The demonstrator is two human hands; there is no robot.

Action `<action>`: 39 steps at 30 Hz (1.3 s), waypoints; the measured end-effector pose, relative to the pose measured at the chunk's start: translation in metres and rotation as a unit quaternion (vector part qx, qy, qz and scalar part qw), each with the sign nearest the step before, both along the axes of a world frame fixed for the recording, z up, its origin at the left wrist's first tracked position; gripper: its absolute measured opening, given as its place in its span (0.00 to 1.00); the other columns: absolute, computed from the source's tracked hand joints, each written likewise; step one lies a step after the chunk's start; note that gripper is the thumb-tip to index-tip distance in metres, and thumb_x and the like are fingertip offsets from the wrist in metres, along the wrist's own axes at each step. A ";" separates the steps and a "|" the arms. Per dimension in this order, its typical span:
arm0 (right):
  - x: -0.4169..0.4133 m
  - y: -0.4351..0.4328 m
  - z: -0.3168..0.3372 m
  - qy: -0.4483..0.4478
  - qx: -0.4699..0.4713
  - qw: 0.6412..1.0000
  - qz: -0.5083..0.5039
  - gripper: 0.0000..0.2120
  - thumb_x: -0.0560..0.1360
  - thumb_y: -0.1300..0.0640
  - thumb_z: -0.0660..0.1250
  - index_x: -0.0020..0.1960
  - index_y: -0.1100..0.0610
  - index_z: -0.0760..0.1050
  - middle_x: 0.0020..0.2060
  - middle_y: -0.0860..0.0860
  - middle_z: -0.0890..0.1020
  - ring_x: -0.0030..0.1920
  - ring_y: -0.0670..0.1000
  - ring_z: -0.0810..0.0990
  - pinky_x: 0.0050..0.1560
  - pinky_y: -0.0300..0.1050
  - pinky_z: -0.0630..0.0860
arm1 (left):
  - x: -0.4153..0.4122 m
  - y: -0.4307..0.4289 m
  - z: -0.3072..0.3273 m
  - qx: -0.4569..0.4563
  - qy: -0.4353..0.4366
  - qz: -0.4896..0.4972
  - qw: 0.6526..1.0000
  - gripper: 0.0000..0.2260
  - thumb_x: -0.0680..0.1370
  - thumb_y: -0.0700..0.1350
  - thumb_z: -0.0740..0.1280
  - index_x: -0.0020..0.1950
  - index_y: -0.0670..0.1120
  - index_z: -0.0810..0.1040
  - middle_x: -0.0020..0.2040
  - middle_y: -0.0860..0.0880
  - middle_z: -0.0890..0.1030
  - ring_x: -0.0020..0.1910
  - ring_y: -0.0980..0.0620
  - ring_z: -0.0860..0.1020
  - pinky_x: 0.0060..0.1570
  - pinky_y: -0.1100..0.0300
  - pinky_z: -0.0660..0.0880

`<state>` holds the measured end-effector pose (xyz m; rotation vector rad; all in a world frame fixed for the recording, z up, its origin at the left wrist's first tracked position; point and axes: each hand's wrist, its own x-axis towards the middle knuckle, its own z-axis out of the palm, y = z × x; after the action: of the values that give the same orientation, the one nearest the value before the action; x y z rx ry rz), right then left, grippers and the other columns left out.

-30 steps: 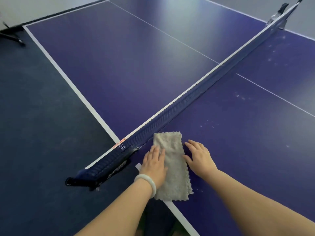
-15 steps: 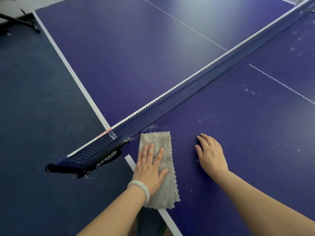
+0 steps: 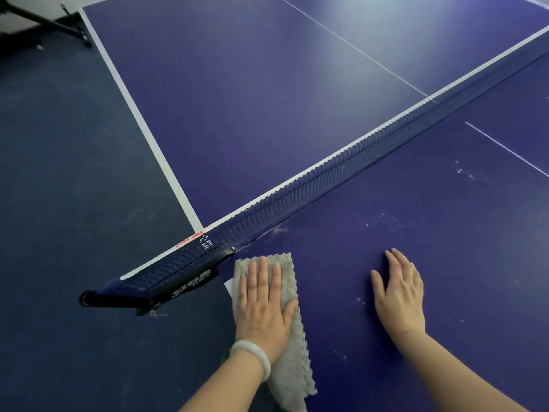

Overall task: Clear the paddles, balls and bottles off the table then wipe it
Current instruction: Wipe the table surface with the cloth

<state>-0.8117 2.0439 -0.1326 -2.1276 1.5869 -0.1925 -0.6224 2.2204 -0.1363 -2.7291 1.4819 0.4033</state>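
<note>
while left hand presses cloth, right hand flat

Net top band, just beside the clamp at the table edge: red "DHS", upside down. White print beside it is too small to read. White logo on the clamp's side is blurred.

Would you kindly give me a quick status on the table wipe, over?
Left hand flat on cloth. Right hand flat on table. Net alongside, white specks ahead.
</note>
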 end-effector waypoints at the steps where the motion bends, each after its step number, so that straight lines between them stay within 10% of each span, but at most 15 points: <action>1: 0.000 0.001 0.000 0.003 -0.001 1.000 -0.001 0.27 0.81 0.47 0.57 0.78 0.56 0.60 0.77 0.49 0.61 0.78 0.57 0.55 0.78 0.54 0.52 | 0.007 -0.008 -0.001 -0.007 -0.009 0.000 1.000 0.33 0.82 0.63 0.39 0.81 0.43 0.48 0.81 0.41 0.46 0.80 0.42 0.45 0.75 0.42 0.52; 9: 0.003 0.001 -0.001 0.010 -0.010 1.000 -0.009 0.29 0.80 0.44 0.55 0.78 0.53 0.58 0.77 0.46 0.59 0.78 0.54 0.52 0.78 0.51 0.50 | 0.056 -0.081 0.009 -0.004 -0.032 -0.003 0.999 0.30 0.82 0.62 0.40 0.81 0.51 0.40 0.81 0.48 0.49 0.79 0.44 0.53 0.77 0.45 0.49; 16: 0.002 0.002 -0.001 0.002 -0.011 1.000 -0.005 0.28 0.81 0.46 0.56 0.78 0.55 0.59 0.77 0.47 0.60 0.78 0.56 0.53 0.78 0.54 0.51 | 0.033 -0.040 0.004 0.007 -0.042 -0.212 0.976 0.29 0.84 0.60 0.42 0.80 0.50 0.38 0.81 0.50 0.38 0.79 0.46 0.36 0.77 0.41 0.47; 27: 0.004 0.005 -0.003 0.009 -0.022 1.000 -0.003 0.29 0.81 0.44 0.54 0.78 0.54 0.59 0.77 0.47 0.60 0.78 0.55 0.53 0.78 0.51 0.50 | 0.039 -0.099 0.009 -0.008 -0.031 -0.029 0.999 0.28 0.82 0.61 0.38 0.80 0.52 0.36 0.80 0.52 0.38 0.79 0.48 0.39 0.77 0.43 0.40; 34: 0.003 0.005 0.001 -0.004 -0.013 1.000 -0.002 0.27 0.82 0.46 0.56 0.78 0.54 0.59 0.77 0.46 0.59 0.78 0.55 0.53 0.78 0.50 0.48 | 0.009 -0.067 0.002 0.021 -0.041 -0.178 0.983 0.30 0.82 0.63 0.38 0.79 0.51 0.32 0.79 0.49 0.33 0.77 0.44 0.32 0.76 0.41 0.39; 39: -0.008 -0.001 0.005 -0.042 -0.005 0.999 0.016 0.26 0.82 0.48 0.57 0.78 0.55 0.60 0.77 0.48 0.62 0.77 0.54 0.56 0.78 0.52 0.52 | 0.028 -0.049 0.004 -0.016 -0.043 -0.103 0.994 0.28 0.82 0.61 0.46 0.81 0.53 0.48 0.81 0.46 0.51 0.80 0.45 0.48 0.77 0.42 0.51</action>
<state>-0.8196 2.0430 -0.1279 -2.1216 1.5070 -0.2749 -0.5941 2.1711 -0.1320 -2.5456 1.7369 0.2555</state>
